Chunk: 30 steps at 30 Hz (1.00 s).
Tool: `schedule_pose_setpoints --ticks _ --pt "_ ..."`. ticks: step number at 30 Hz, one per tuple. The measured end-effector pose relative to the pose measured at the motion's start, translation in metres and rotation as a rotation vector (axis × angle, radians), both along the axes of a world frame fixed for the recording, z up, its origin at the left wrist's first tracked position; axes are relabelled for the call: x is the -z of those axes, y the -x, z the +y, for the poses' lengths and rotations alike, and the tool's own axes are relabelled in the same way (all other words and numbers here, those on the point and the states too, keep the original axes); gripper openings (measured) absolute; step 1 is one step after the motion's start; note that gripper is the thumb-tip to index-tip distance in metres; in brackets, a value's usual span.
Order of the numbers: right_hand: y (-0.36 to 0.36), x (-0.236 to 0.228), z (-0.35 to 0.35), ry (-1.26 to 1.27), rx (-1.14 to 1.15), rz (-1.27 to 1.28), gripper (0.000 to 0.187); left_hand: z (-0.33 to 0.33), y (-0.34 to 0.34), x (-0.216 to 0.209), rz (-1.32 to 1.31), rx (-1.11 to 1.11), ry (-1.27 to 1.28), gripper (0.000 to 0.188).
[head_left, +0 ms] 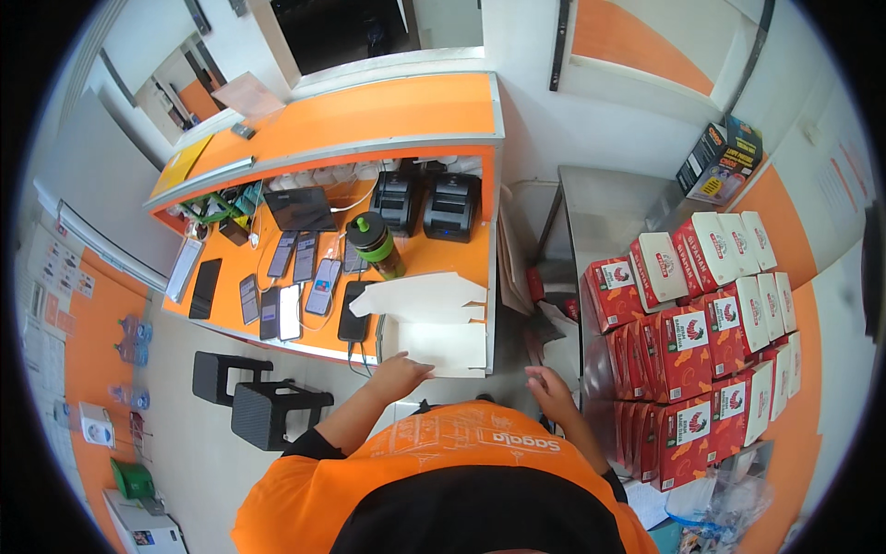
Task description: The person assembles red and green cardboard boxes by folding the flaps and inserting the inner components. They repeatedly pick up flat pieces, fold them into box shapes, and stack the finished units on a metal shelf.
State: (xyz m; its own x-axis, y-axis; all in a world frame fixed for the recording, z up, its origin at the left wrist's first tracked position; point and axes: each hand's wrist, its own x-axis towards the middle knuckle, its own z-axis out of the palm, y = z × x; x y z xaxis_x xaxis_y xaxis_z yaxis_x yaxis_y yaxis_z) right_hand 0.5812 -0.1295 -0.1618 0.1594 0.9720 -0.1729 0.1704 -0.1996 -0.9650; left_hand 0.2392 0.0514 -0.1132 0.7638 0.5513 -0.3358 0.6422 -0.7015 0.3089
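Note:
An opened paperboard food box [436,343], white inside with its lid flap raised, lies at the near right corner of the orange counter. My left hand [402,373] grips its near left corner, with the fingertips reaching inside. My right hand [551,391] is in the air between the counter and the metal table, fingers loosely apart, holding nothing. Just left of the box lies a black phone [353,311] with a cable. Behind the box stands a green and black bottle [377,247].
Several phones [288,312] and two black printers [450,205] occupy the orange counter [231,319]. On the right, a metal table [604,198] holds stacked red and white boxes [685,342] and a black carton [720,159]. Dark stools [268,414] stand on the floor at left.

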Motion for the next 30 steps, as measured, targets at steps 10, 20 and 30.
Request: schedule_pose_setpoints --ticks 10,20,30 --pt "0.051 -0.013 0.05 0.01 -0.127 -0.208 0.031 -0.001 0.015 -0.03 -0.344 -0.223 -0.157 0.016" --pt "0.093 -0.004 0.024 0.098 -0.035 -0.201 0.043 0.009 0.018 -0.095 -0.732 -0.236 -0.414 0.01" --pt "0.188 -0.136 0.058 -0.638 0.022 -0.087 0.108 -0.021 0.018 -0.139 -1.063 0.166 -0.388 0.017"
